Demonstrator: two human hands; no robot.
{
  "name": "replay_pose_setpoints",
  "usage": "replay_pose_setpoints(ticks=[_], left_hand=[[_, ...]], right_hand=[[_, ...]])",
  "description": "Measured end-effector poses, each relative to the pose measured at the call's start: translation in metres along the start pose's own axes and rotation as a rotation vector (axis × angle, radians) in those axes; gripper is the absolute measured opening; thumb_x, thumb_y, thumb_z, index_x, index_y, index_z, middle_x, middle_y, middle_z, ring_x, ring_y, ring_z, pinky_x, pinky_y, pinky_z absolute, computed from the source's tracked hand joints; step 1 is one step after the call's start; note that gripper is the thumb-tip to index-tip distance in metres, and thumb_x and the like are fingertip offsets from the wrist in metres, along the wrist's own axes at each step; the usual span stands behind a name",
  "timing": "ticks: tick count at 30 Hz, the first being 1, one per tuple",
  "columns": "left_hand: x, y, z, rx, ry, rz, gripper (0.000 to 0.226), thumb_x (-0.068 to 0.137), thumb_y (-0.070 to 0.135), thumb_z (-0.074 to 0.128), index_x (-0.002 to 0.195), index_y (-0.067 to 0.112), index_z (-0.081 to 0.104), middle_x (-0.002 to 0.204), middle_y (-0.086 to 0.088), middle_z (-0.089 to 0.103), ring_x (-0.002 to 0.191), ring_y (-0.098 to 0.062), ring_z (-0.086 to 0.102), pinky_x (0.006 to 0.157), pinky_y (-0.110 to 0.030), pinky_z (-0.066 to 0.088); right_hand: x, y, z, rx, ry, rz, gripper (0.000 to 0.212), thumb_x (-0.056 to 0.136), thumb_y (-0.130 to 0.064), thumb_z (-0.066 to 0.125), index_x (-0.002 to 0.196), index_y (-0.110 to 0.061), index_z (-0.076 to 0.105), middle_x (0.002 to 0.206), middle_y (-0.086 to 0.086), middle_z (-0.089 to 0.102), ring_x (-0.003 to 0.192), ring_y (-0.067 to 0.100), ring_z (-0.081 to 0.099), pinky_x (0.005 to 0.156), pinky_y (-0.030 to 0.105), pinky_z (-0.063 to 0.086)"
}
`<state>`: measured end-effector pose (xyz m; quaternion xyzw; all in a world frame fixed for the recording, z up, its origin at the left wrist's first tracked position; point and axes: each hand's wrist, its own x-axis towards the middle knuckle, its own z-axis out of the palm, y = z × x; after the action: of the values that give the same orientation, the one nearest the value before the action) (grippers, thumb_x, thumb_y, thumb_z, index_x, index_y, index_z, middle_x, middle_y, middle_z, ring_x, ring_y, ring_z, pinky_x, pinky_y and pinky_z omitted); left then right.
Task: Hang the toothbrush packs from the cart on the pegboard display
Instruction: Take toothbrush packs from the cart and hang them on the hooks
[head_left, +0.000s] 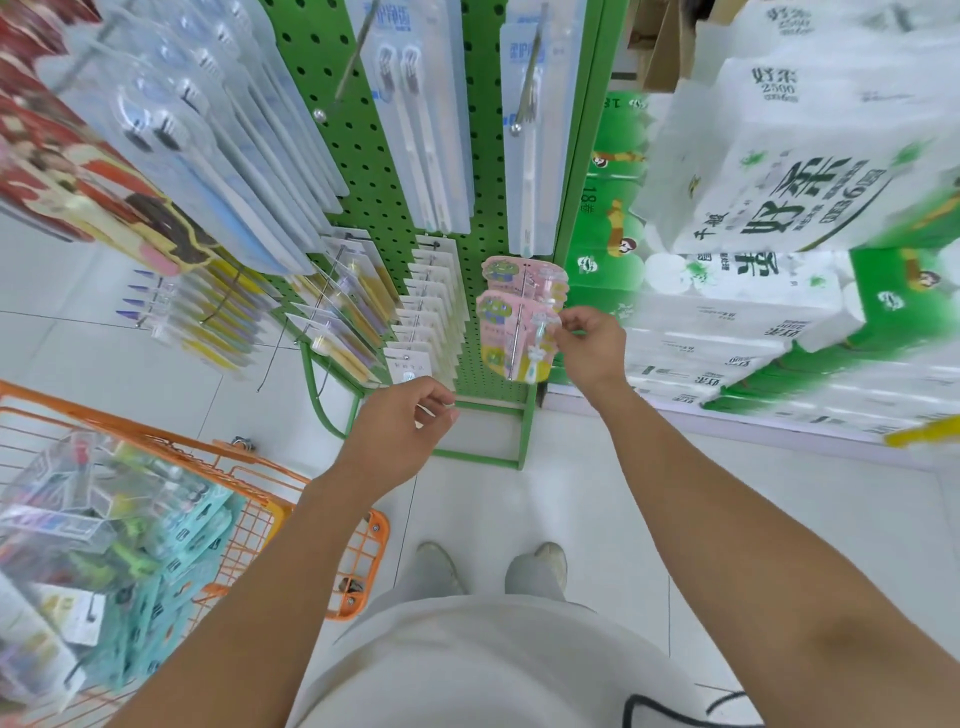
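The orange wire cart (249, 488) at lower left holds many boxed packs, so plenty is left. The left hand (400, 421) hangs loosely curled, empty. The right hand (589, 345) pinches a pink cartoon toothbrush pack (511, 332) on the green pegboard (384, 171) hook.

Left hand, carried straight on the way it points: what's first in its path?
Probably the front white card pack on the lower hook row, just beyond the left hand; the green pegboard lies behind. Depth is unclear.
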<state>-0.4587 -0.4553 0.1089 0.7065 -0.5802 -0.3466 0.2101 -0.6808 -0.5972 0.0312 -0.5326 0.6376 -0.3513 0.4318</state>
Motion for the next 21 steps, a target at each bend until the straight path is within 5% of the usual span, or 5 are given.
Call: replay_pose_setpoints(ticks=[4, 9, 15, 21], left_hand=[[-0.011, -0.002, -0.005, -0.02, 0.031, -0.015, 0.005, 0.092, 0.026, 0.07, 0.097, 0.027, 0.068, 0.09, 0.013, 0.068, 0.081, 0.002, 0.063, 0.073, -0.013, 0.05], [-0.03, -0.006, -0.008, -0.017, 0.067, -0.072, 0.007, 0.093, 0.026, 0.069, 0.1, 0.024, 0.07, 0.092, 0.012, 0.069, 0.084, 0.0, 0.065, 0.077, -0.017, 0.051], [-0.054, -0.021, -0.004, -0.053, 0.136, -0.135, 0.005, 0.093, 0.025, 0.069, 0.098, 0.025, 0.07, 0.091, 0.014, 0.069, 0.082, 0.004, 0.064, 0.069, -0.004, 0.045], [-0.081, -0.058, -0.018, -0.133, 0.275, -0.267, 0.002, 0.092, 0.021, 0.071, 0.093, 0.023, 0.071, 0.085, 0.014, 0.067, 0.069, 0.005, 0.061, 0.059, -0.007, 0.045]], right_hand=[[0.024, -0.017, -0.002, -0.002, 0.016, -0.014, 0.007, 0.089, -0.003, 0.072, 0.095, -0.006, 0.069, 0.077, -0.004, 0.06, 0.068, 0.006, 0.055, 0.06, 0.003, 0.043], [0.044, -0.023, -0.004, -0.048, 0.027, 0.006, 0.009, 0.09, -0.007, 0.072, 0.087, -0.012, 0.066, 0.08, 0.001, 0.064, 0.074, 0.015, 0.058, 0.059, 0.012, 0.044], [0.054, -0.022, -0.008, 0.035, -0.003, 0.141, 0.016, 0.085, -0.011, 0.079, 0.078, -0.02, 0.068, 0.079, -0.004, 0.067, 0.08, 0.018, 0.066, 0.087, 0.038, 0.06], [-0.016, -0.026, -0.029, -0.014, 0.246, 0.18, 0.033, 0.084, -0.02, 0.074, 0.116, -0.013, 0.068, 0.113, 0.001, 0.067, 0.097, 0.011, 0.061, 0.099, 0.031, 0.051]])
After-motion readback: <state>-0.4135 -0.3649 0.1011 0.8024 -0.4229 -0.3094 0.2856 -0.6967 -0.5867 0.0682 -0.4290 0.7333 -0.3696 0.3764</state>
